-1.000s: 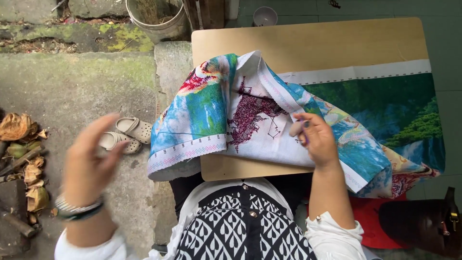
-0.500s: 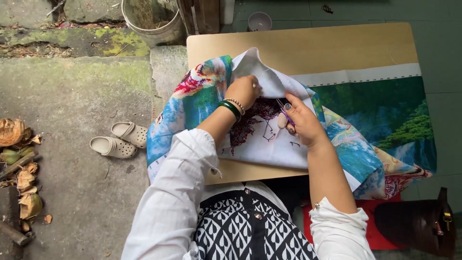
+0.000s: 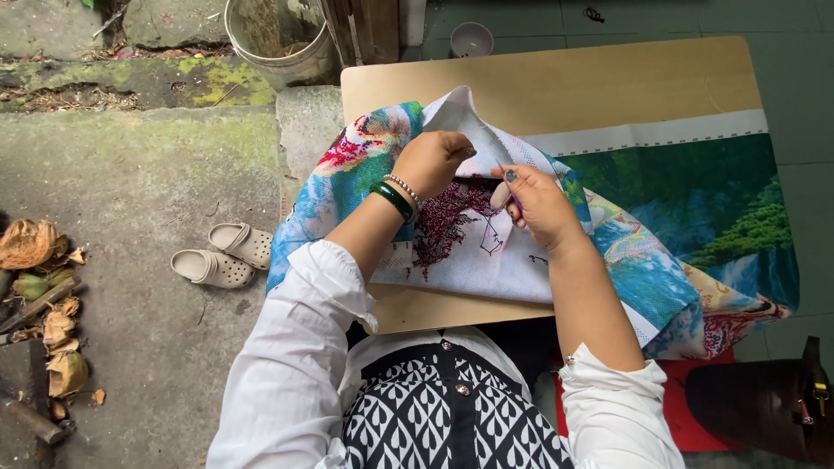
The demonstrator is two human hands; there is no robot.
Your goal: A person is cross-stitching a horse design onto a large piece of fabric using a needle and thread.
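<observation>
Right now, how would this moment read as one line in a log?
left hand: on embroidery cloth | right hand: pinching needle, on cloth | cloth: on wooden table | sandals: on ground

A single head-worn camera looks almost straight down from above the seated person. The wooden board and the embroidery cloth on it fill the upper centre and right at close range, with the person's torso along the bottom edge. The concrete ground occupies the left. No second view exists.
</observation>
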